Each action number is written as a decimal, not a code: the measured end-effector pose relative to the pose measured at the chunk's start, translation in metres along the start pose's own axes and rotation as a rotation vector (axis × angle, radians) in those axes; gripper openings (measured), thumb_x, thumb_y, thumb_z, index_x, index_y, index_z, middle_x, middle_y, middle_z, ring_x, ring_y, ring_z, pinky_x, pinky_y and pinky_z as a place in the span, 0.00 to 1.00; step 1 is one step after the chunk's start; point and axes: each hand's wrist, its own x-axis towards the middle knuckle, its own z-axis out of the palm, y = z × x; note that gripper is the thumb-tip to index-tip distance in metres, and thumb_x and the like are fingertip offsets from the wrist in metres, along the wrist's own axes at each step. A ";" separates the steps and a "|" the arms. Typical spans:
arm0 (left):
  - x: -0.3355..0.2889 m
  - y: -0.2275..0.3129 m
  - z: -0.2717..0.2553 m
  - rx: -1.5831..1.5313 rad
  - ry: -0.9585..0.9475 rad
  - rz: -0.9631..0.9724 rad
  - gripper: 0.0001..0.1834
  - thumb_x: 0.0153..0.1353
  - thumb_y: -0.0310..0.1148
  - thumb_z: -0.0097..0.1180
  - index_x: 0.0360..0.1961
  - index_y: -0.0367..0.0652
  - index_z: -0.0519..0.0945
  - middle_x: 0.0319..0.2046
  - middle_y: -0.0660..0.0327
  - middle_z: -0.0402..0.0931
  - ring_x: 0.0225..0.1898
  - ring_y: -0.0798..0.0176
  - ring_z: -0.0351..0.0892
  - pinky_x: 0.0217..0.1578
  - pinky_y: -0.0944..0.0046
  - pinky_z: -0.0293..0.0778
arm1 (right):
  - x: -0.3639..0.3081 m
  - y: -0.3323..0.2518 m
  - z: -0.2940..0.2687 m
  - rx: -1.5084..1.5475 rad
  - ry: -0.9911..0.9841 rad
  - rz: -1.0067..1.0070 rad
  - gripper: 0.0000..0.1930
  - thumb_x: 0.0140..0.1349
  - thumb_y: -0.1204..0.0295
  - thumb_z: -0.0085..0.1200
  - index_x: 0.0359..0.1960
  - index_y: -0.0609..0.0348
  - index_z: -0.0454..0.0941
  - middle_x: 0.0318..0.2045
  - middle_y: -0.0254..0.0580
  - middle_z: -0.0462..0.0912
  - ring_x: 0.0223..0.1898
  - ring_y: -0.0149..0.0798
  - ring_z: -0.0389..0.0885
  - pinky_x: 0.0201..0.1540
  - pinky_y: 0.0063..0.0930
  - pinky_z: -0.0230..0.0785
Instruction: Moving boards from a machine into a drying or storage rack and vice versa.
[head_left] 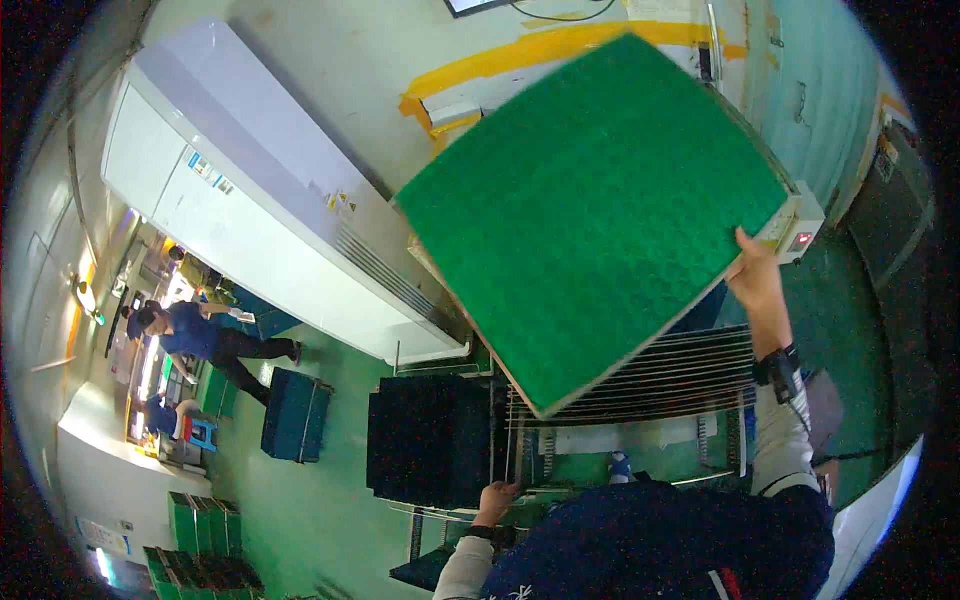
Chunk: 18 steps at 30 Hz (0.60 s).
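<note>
A large green board [600, 215] with a textured top fills the middle of the head view, tilted toward its lower corner. My right hand [757, 280] grips its near right edge, the thumb lying over the green face and the other fingers hidden beneath. Below the board stands a metal rack [650, 375] with several thin parallel bars. My left hand [496, 503] is low on the rack's left side, fingers curled at its metal frame. Just beyond that hand, a stack of black panels [430, 440] sits against the rack.
A tall white cabinet-like unit [240, 230] stands at the left. A small box with a red display [802, 240] is beside the board's right corner. Farther left are a blue bin [296, 415], green crates [203, 525], a blue stool [202, 432] and a person walking [200, 335].
</note>
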 end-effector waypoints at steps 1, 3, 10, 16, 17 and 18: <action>-0.027 0.134 0.041 0.471 -0.120 0.107 0.19 0.56 0.45 0.57 0.36 0.38 0.81 0.27 0.57 0.80 0.26 0.67 0.78 0.28 0.66 0.72 | 0.002 -0.017 -0.055 -0.027 0.078 -0.031 0.07 0.63 0.69 0.51 0.39 0.57 0.73 0.34 0.40 0.80 0.36 0.38 0.79 0.38 0.34 0.74; -0.004 0.073 0.018 0.646 -0.034 0.087 0.20 0.57 0.47 0.55 0.35 0.37 0.81 0.27 0.55 0.80 0.27 0.62 0.79 0.29 0.63 0.73 | 0.028 0.018 -0.087 0.063 0.042 0.132 0.05 0.61 0.70 0.53 0.36 0.55 0.73 0.30 0.39 0.79 0.33 0.37 0.79 0.34 0.32 0.73; 0.019 0.089 0.043 0.518 -0.015 -0.086 0.25 0.55 0.53 0.55 0.32 0.36 0.80 0.26 0.50 0.79 0.31 0.47 0.79 0.34 0.53 0.73 | 0.037 0.064 -0.096 0.225 0.346 -0.006 0.06 0.60 0.71 0.54 0.36 0.58 0.73 0.32 0.39 0.78 0.33 0.39 0.77 0.36 0.35 0.72; 0.035 -0.014 0.011 0.421 0.083 0.030 0.23 0.57 0.51 0.53 0.29 0.37 0.78 0.31 0.46 0.79 0.37 0.43 0.78 0.36 0.50 0.74 | 0.053 0.111 -0.073 0.336 0.384 0.120 0.07 0.61 0.71 0.53 0.37 0.59 0.74 0.35 0.41 0.78 0.37 0.41 0.76 0.42 0.39 0.73; 0.037 -0.036 0.002 0.307 0.101 0.021 0.24 0.57 0.52 0.53 0.29 0.37 0.78 0.32 0.46 0.79 0.37 0.43 0.78 0.37 0.50 0.74 | 0.057 0.116 -0.070 0.365 0.378 0.142 0.06 0.61 0.70 0.53 0.37 0.59 0.74 0.34 0.41 0.78 0.36 0.41 0.76 0.43 0.39 0.73; 0.039 -0.044 0.000 0.191 0.104 0.018 0.24 0.57 0.52 0.53 0.29 0.37 0.78 0.32 0.45 0.79 0.38 0.43 0.78 0.37 0.50 0.74 | 0.060 0.117 -0.071 0.385 0.378 0.151 0.06 0.61 0.70 0.53 0.36 0.59 0.74 0.34 0.41 0.77 0.36 0.41 0.76 0.43 0.39 0.73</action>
